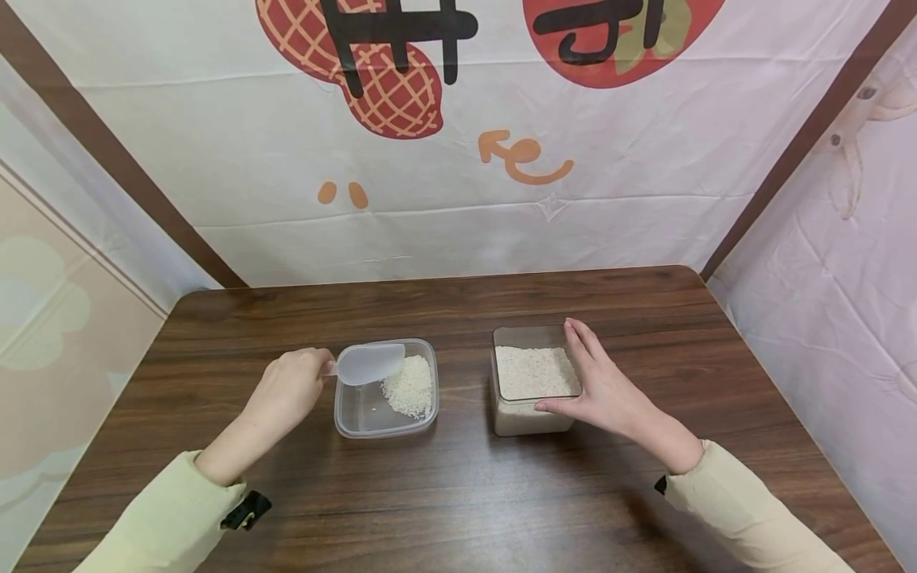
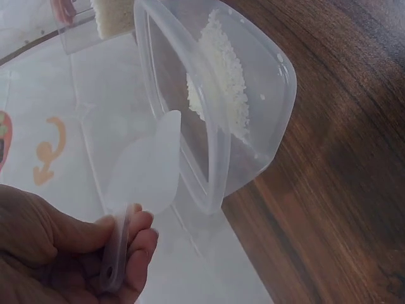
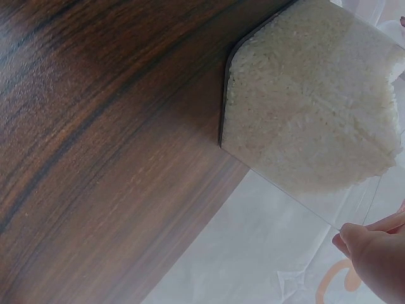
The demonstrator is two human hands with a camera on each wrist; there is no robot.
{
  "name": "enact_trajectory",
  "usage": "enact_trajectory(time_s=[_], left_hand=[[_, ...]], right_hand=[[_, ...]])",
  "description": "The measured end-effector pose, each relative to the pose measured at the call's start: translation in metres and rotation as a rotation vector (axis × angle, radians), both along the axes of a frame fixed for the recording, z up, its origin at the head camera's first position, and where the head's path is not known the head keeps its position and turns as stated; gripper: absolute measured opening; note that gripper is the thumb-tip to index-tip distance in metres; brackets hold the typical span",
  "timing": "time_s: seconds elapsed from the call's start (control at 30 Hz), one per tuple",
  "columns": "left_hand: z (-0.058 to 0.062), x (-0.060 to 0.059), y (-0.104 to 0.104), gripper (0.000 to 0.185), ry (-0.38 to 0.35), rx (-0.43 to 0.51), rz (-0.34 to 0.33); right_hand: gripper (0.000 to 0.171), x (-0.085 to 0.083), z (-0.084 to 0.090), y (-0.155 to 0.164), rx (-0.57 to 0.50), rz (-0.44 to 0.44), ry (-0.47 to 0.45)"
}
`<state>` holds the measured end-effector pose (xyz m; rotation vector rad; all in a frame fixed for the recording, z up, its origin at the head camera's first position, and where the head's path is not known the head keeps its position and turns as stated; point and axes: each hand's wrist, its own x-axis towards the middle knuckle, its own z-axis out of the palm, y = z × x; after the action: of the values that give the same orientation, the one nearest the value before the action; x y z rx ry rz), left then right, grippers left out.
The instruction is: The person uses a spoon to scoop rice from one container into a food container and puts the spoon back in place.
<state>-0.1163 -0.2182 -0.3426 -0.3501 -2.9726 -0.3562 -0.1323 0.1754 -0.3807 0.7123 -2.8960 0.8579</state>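
Pinched at the handle end between thumb and curled fingers of the left hand (image 1: 286, 395): scoop (image 1: 370, 364), clear plastic, held level over the rim of the tub (image 1: 344, 418). Bowl of the scoop reads empty in the left wrist view (translucent, so not certain). Tub is a shallow clear box on the bench (image 1: 458, 493), left of centre, with a small heap of rice (image 1: 410, 387) against its right wall and bare floor elsewhere.

Right hand (image 1: 609, 394) laid against the box (image 1: 526, 422), fingers straight along its right wall and thumb across the front top edge; steadying only, nothing clamped. Box stands just right of centre, apart from the tub, nearly full of rice (image 1: 533, 372).

Handling, as judged:
- Scoop: very light, thin and stiff, smooth to the touch. Narrow flat handle is the only sensible hold; pinch close to the bowl for control, since a loaded bowl would tip nose-down.
- Box: hard clear walls, slick, rim thin. Likely heavy enough when this full to sit firm, though a hand on two adjacent walls remains prudent during digging.
- Tub: flimsy, light, nearly empty, unsecured; liable to slide on the smooth wood if knocked by the scoop.
- Rice: loose, free-running, spills at any tilt.
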Motion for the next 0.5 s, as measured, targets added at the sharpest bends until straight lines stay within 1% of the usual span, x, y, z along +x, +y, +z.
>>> enact_trajectory(time_s=[0.13,0.23,0.5], left_hand=[[0.003,0.0,0.0,0.011,-0.004,0.011,-0.001],[0.006,0.0,0.0,0.014,-0.012,0.015,0.0],[0.017,0.002,0.002,0.017,0.013,0.031,-0.006]], right_hand=[[0.115,0.0,0.0,0.0,-0.004,0.003,0.004],[0.115,0.0,0.001,0.0,-0.007,0.003,0.005],[0.116,0.0,0.001,0.0,-0.008,-0.001,-0.001]])
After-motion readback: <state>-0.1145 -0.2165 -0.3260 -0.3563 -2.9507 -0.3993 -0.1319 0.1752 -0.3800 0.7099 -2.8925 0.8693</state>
